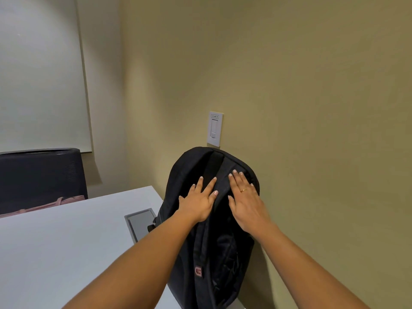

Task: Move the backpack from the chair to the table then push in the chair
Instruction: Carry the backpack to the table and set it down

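Note:
A black backpack (219, 248) stands upright on the right edge of the white table (66, 246), leaning against the tan wall. My left hand (198, 202) lies flat on its upper left side with fingers spread. On its upper right side rests my right hand (246, 200), also flat, with a ring on one finger. Neither hand grips a strap or handle. The chair the backpack came from is not in view.
A grey cable hatch (140, 221) is set into the table just left of the backpack. Behind the table's far side stands a dark mesh chair (42, 177) with something pink (60, 202) on it. A light switch (215, 129) is on the wall above the backpack.

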Action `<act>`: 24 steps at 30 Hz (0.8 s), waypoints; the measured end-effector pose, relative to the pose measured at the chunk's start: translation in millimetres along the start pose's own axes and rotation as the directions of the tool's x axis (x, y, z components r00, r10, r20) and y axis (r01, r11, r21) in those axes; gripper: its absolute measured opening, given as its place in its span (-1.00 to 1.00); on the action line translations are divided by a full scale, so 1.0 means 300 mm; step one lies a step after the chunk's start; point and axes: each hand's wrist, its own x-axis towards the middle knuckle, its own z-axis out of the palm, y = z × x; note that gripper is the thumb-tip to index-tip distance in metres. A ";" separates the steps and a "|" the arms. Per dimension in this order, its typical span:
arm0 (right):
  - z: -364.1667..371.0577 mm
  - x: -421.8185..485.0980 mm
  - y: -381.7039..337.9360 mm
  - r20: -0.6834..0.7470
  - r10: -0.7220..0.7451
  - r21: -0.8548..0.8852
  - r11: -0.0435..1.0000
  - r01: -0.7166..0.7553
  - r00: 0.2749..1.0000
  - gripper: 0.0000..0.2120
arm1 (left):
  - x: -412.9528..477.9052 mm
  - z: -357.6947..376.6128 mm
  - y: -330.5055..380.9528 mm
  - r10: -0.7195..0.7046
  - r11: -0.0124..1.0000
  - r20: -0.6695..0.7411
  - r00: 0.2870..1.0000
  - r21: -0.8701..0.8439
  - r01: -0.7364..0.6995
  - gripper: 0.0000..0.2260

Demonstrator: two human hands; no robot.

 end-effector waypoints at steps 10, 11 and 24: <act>0.057 -0.021 0.058 0.043 0.020 -0.195 0.981 -0.012 0.999 -0.42 | 0.025 0.068 0.003 0.048 0.992 0.040 0.998 0.116 -0.053 -0.49; 0.062 -0.022 0.047 0.024 0.035 -0.168 0.985 -0.031 0.999 -0.42 | 0.025 0.067 -0.011 0.072 0.991 0.004 0.997 0.111 -0.072 -0.49; 0.137 -0.091 -0.274 0.066 0.510 0.657 0.625 -0.422 0.858 -0.35 | 0.097 -0.011 -0.275 -0.260 0.948 -0.247 0.934 -0.250 0.198 -0.29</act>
